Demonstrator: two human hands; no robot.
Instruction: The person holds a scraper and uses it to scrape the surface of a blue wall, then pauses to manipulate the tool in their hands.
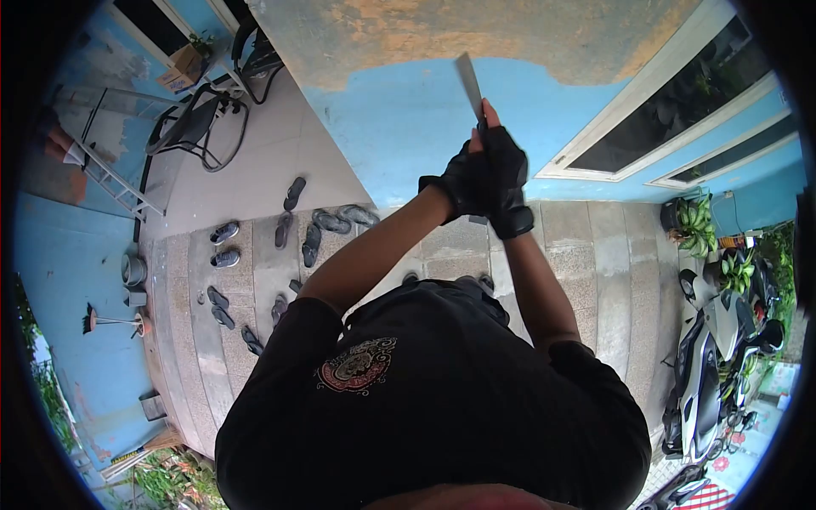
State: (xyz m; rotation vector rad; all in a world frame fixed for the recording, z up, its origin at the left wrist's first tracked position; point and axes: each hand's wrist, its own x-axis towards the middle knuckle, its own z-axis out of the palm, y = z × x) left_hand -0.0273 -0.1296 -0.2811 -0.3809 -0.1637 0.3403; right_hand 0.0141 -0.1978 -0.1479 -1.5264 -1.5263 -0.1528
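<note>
— Holding the scraper two-handed, are we?

— We are. Our left hand and right hand, both in black fingerless gloves, close tight around its handle, one pressed against the other. The scraper stands up against the far blue wall, its tip at the edge where paint gives way to bare plaster.

— We judge that a low angle and even pressure from both wrists would serve best, so the edge lifts paint without gouging.

— Counting now: one scraper, two gloves. On the steps, left of us, we see two sneakers and about nine sandals; our body may hide more. Two potted plants stand at the right.
</note>
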